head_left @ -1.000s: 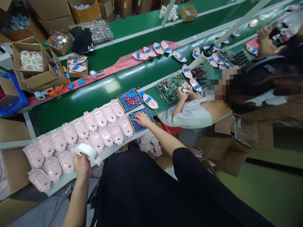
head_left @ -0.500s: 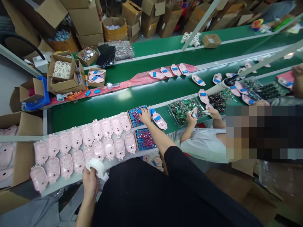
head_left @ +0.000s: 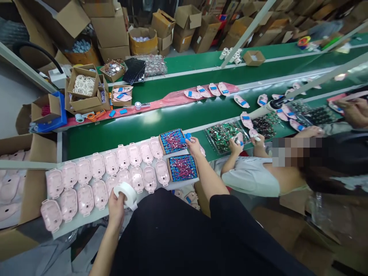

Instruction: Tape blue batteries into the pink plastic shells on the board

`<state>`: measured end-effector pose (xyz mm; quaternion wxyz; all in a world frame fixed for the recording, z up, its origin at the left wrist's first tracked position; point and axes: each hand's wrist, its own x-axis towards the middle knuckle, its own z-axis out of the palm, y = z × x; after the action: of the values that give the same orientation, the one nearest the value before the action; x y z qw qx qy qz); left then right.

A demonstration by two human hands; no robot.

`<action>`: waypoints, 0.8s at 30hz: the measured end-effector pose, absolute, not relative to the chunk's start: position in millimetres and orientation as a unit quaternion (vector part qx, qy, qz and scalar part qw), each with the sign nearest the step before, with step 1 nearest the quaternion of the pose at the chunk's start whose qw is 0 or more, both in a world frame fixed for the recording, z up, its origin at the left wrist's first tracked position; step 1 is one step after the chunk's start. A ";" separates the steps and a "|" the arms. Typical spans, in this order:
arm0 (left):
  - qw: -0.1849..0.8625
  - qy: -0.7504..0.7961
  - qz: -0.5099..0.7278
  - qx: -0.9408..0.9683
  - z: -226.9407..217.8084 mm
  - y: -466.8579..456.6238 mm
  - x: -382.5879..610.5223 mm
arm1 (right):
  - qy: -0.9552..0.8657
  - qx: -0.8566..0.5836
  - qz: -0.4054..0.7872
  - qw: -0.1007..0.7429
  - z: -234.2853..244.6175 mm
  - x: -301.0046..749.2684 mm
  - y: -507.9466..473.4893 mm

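Okay, a green belt worktop (head_left: pixel 115 149) runs across the view, with a white board (head_left: pixel 86 226) along its near edge carrying rows of pink plastic shells (head_left: pixel 97 194) and two cardboard trays (head_left: pixel 183 168) of blue wired parts at its right end. Left hand (head_left: pixel 117 209) grips a roll of white tape (head_left: pixel 125 193) near the board's edge; right hand (head_left: pixel 194 146) is open, fingers on blue pieces (head_left: pixel 184 140) by the far tray's corner, a co-worker's hands (head_left: pixel 235 146) further along. A steady hold on the roll's rim should keep the adhesive off the shells.

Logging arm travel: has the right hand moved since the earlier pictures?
Yes: the right hand left the lower tray of blue parts and now sits past the upper tray's right edge.
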<state>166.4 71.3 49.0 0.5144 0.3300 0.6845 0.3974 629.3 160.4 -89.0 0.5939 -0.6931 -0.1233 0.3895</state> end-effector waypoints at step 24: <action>0.389 0.618 0.240 0.640 97.2 77.5 175.9 | -0.336 -0.467 0.595 0.561 99.8 425.9 47.2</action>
<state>175.9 77.5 97.2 0.3887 0.6400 0.6178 0.2401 425.9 47.2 99.8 0.5610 -0.4671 -0.3362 0.5950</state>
